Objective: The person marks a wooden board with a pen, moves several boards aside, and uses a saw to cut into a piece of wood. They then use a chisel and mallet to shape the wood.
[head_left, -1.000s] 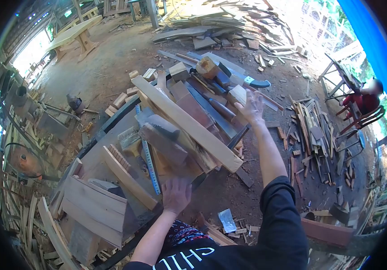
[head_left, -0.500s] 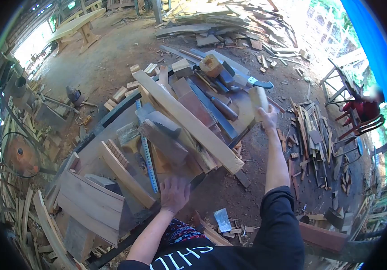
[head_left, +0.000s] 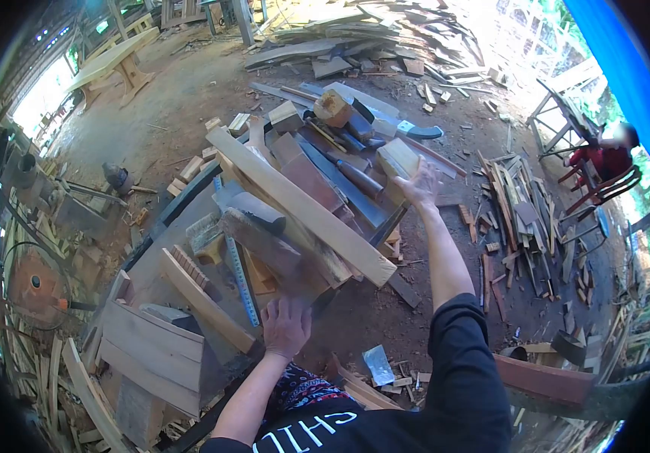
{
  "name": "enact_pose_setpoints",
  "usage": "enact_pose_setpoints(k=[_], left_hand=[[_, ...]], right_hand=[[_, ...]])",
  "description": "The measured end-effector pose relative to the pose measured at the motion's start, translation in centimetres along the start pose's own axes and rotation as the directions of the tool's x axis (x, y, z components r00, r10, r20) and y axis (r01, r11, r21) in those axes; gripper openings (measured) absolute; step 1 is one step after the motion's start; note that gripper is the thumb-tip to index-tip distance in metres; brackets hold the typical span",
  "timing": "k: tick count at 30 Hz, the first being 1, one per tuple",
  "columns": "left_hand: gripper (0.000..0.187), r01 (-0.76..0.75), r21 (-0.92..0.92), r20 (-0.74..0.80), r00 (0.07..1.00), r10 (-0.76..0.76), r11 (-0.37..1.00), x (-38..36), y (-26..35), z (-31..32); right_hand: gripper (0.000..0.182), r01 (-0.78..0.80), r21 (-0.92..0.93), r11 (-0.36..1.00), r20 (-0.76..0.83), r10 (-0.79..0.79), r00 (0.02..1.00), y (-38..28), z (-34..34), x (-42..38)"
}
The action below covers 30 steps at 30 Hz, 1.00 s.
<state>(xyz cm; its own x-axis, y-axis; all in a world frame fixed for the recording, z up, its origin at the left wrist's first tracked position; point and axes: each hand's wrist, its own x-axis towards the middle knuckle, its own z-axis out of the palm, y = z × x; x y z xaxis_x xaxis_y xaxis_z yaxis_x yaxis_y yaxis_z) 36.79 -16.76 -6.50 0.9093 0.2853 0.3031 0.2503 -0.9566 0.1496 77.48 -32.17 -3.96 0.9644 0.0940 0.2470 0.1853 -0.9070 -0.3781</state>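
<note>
At the bench's right end, my right hand [head_left: 421, 186] has its fingers spread against the near side of a pale wooden block [head_left: 396, 158], which rests among the tools. My left hand [head_left: 287, 328] lies with fingers extended on the bench's near edge, holding nothing. Close to it are the lower end of a blue measuring rule [head_left: 240, 283] and a notched wooden strip [head_left: 208, 302]. A long pale plank [head_left: 302, 204] crosses the pile between my hands. Just left of the block lies a dark rounded tool handle [head_left: 366, 181].
A wooden mallet head [head_left: 334, 109] and a dark-handled saw [head_left: 421, 132] lie at the bench's far side. Scrap wood [head_left: 525, 219] covers the ground at right. A seated person [head_left: 604, 162] is farther right. A fan [head_left: 36, 281] stands at left.
My right hand has moved left with the block, and its fingers have spread from around it. The block has gone from raised to resting on the pile. My left hand stays at the edge.
</note>
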Motion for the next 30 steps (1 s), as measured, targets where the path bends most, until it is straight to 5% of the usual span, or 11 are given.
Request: enact_pose_setpoints(k=[2, 5, 9, 11, 14, 18, 23, 30], left_hand=[[0.031, 0.000, -0.027, -0.011, 1.000, 0.000, 1.000, 0.0, 0.1, 0.0], [0.031, 0.006, -0.048, -0.002, 1.000, -0.006, 0.999, 0.2, 0.2, -0.4], [0.031, 0.018, -0.037, 0.020, 1.000, -0.017, 0.999, 0.2, 0.0, -0.1], [0.031, 0.016, -0.033, 0.023, 1.000, -0.015, 0.999, 0.0, -0.1, 0.0], [0.032, 0.006, -0.013, -0.017, 1.000, -0.006, 1.000, -0.1, 0.0, 0.3], [0.032, -0.009, -0.010, -0.019, 1.000, 0.009, 1.000, 0.3, 0.1, 0.2], [0.033, -0.002, -0.026, 0.006, 1.000, 0.002, 1.000, 0.0, 0.2, 0.0], [0.034, -0.015, 0.026, -0.025, 1.000, 0.016, 1.000, 0.1, 0.2, 0.2]], right_hand=[[0.095, 0.015, -0.002, 1.000, 0.029, -0.015, 0.999, -0.9, 1.1, 0.2], [0.082, 0.158, -0.226, 0.961, -0.195, -0.204, 0.959, -2.6, 1.4, -0.6], [0.048, 0.440, 0.081, 0.894, -0.122, -0.429, 0.895, -4.9, -1.1, -3.5], [0.041, 0.456, 0.241, 0.857, 0.194, -0.503, 0.842, -5.7, -2.1, -6.7], [0.037, 0.568, 0.017, 0.823, 0.181, -0.561, 0.807, -5.3, -1.3, -9.1], [0.040, 0.541, 0.042, 0.840, 0.238, -0.534, 0.811, -4.7, 0.6, -8.2], [0.036, 0.572, 0.024, 0.820, -0.027, -0.572, 0.820, -6.0, -4.1, -5.5], [0.031, 0.470, -0.116, 0.875, -0.023, -0.476, 0.879, -3.6, -2.5, -3.4]])
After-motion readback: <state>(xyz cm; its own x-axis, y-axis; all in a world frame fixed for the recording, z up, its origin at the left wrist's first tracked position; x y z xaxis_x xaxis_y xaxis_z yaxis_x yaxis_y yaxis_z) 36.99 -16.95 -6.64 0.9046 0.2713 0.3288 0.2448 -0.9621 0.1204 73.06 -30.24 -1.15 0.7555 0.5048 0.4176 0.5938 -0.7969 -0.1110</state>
